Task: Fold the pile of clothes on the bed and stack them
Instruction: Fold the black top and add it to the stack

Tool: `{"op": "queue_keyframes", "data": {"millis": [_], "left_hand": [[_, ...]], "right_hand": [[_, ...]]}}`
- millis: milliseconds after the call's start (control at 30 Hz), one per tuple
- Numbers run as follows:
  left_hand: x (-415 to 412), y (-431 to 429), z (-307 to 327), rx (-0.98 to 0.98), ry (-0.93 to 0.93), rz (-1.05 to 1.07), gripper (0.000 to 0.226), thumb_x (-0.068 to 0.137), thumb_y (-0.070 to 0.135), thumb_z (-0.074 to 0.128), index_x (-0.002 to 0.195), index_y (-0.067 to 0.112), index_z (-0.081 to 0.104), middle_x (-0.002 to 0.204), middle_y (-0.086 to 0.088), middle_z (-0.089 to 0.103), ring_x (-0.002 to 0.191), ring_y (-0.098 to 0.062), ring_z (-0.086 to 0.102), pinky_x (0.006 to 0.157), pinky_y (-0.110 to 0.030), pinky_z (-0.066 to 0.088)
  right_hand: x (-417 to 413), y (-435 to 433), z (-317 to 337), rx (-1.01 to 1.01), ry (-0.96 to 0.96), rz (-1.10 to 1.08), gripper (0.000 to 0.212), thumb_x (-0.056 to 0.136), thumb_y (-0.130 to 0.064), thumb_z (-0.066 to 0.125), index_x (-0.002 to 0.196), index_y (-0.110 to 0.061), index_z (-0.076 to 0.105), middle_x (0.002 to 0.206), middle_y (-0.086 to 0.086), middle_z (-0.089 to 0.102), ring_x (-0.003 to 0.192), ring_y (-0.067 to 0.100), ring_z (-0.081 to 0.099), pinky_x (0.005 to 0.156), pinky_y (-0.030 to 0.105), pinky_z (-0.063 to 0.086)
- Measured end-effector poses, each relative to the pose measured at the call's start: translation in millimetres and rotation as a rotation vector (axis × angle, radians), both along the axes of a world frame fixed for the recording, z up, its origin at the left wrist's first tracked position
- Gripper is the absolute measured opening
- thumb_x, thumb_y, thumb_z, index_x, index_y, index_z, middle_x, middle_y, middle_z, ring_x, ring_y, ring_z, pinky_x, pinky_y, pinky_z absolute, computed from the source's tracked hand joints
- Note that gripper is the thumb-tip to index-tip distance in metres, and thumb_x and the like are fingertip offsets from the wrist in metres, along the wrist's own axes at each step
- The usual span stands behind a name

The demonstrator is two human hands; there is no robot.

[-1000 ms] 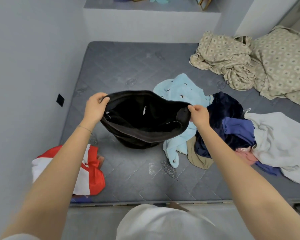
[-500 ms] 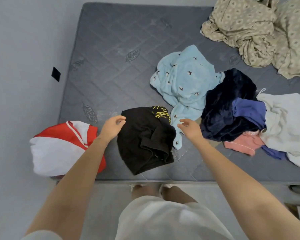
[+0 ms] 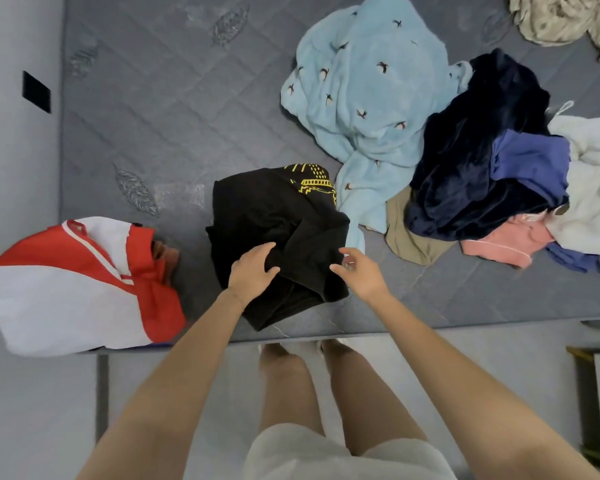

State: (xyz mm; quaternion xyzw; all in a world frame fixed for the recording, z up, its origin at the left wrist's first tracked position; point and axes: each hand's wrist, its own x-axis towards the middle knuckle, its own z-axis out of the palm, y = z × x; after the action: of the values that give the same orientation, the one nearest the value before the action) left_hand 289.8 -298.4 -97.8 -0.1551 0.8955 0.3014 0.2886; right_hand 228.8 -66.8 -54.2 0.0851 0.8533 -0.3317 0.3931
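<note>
Standing right at the edge of the grey quilted mattress (image 3: 153, 116), white shorts (image 3: 326, 455) and bare legs at the bottom of my view. Both arms reach out to the black T-shirt (image 3: 274, 209), which lies bunched on the mattress close to that near edge, yellow print showing at its far corner. My left hand (image 3: 252, 273) rests on the near half of the shirt with fingers spread and relaxed, not gripping anything as far as I can see. My right hand (image 3: 361, 273) is at the shirt's right edge, fingers loosely bent and holding nothing; can't tell if it's touching the fabric.

Left of the black shirt sits a red and white garment (image 3: 66, 296), hanging over the mattress edge. Right of the shirt is the unfolded pile: a tan piece (image 3: 406, 237), a pink one (image 3: 503, 242), a navy velvety one (image 3: 465, 150), something purple-blue (image 3: 530, 157) and a white garment (image 3: 593, 209). Beyond the shirt, up and right, a light blue fleece with little birds (image 3: 361, 91) lies touching its far corner. Farthest right, beige patterned bedding (image 3: 551, 19).
</note>
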Motion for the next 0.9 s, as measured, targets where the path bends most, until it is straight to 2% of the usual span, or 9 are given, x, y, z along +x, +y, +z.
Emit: {"op": "queue_keyframes", "data": {"millis": [100,200,333,400,467,533,667,767,900], "left_hand": [[0,17,-28,-0.037,-0.126,0.036,0.069,0.099,0.038,0.054,0.155,0.025,0.016,0.157,-0.016,0.027,0.138,-0.038,0.034,0.110,-0.052,0.035],[-7,21,-45,0.091,-0.190,0.339,0.069,0.101,0.045,0.046,0.155,0.018,0.013,0.153,-0.021,0.032,0.136,-0.041,0.037,0.110,-0.053,0.036],[-18,14,-52,0.145,-0.194,0.557,0.070,0.096,0.026,0.063,0.148,0.000,0.024,0.144,-0.025,0.043,0.131,-0.040,0.045,0.106,-0.044,0.040],[-19,10,-47,0.165,-0.188,0.586,0.056,0.091,0.014,0.068,0.136,-0.003,0.038,0.134,-0.023,0.051,0.125,-0.037,0.051,0.100,-0.038,0.043],[-21,7,-35,0.179,-0.083,0.527,0.030,0.091,0.008,0.067,0.115,0.001,0.051,0.115,-0.017,0.058,0.113,-0.032,0.057,0.090,-0.032,0.044],[-26,3,-9,0.243,0.067,0.423,0.014,0.092,0.006,0.065,0.101,0.008,0.054,0.101,-0.008,0.060,0.099,-0.023,0.059,0.091,-0.035,0.047],[-52,-13,64,0.380,0.276,0.235,0.011,0.095,0.006,0.060,0.105,0.009,0.062,0.104,-0.007,0.064,0.099,-0.019,0.060,0.097,-0.039,0.049],[-72,-28,133,0.480,0.345,0.148,0.019,0.097,0.006,0.056,0.109,0.020,0.061,0.109,0.004,0.063,0.105,-0.002,0.058,0.097,-0.021,0.044],[-91,-41,221,0.531,0.398,0.052,0.018,0.097,0.002,0.055,0.109,0.013,0.062,0.100,0.013,0.062,0.083,0.015,0.058,0.081,-0.007,0.040]], "right_hand": [[8,-1,-17,-0.013,-0.015,0.017,0.052,0.093,-0.030,0.065,0.140,-0.017,0.048,0.137,0.009,0.056,0.126,0.024,0.052,0.102,0.031,0.041],[12,0,-28,-0.033,-0.006,0.009,0.052,0.093,-0.030,0.066,0.140,-0.018,0.048,0.135,0.008,0.056,0.126,0.022,0.052,0.104,0.034,0.042],[11,-4,-30,-0.052,0.028,0.011,0.052,0.094,-0.031,0.064,0.141,-0.018,0.047,0.133,0.005,0.056,0.123,0.020,0.053,0.102,0.031,0.041],[10,-7,-24,-0.066,0.047,0.031,0.053,0.094,-0.032,0.064,0.142,-0.019,0.046,0.133,0.005,0.056,0.123,0.020,0.052,0.102,0.030,0.041],[6,-11,-14,-0.081,0.077,0.059,0.054,0.093,-0.030,0.065,0.142,-0.019,0.044,0.132,0.005,0.056,0.123,0.020,0.052,0.102,0.030,0.041],[0,-19,6,-0.105,0.113,0.085,0.056,0.092,-0.028,0.066,0.142,-0.020,0.044,0.132,0.004,0.056,0.123,0.019,0.052,0.101,0.030,0.041],[-22,-44,60,-0.188,0.204,0.135,0.065,0.088,-0.026,0.072,0.145,-0.020,0.041,0.137,0.002,0.053,0.126,0.017,0.049,0.102,0.027,0.039],[-47,-66,106,-0.271,0.323,0.206,0.075,0.084,-0.023,0.075,0.148,-0.017,0.036,0.147,0.003,0.045,0.135,0.018,0.041,0.112,0.031,0.033],[-72,-90,163,-0.299,0.425,0.324,0.087,0.082,-0.028,0.078,0.152,-0.021,0.028,0.155,0.002,0.035,0.141,0.018,0.031,0.116,0.035,0.028]]}}
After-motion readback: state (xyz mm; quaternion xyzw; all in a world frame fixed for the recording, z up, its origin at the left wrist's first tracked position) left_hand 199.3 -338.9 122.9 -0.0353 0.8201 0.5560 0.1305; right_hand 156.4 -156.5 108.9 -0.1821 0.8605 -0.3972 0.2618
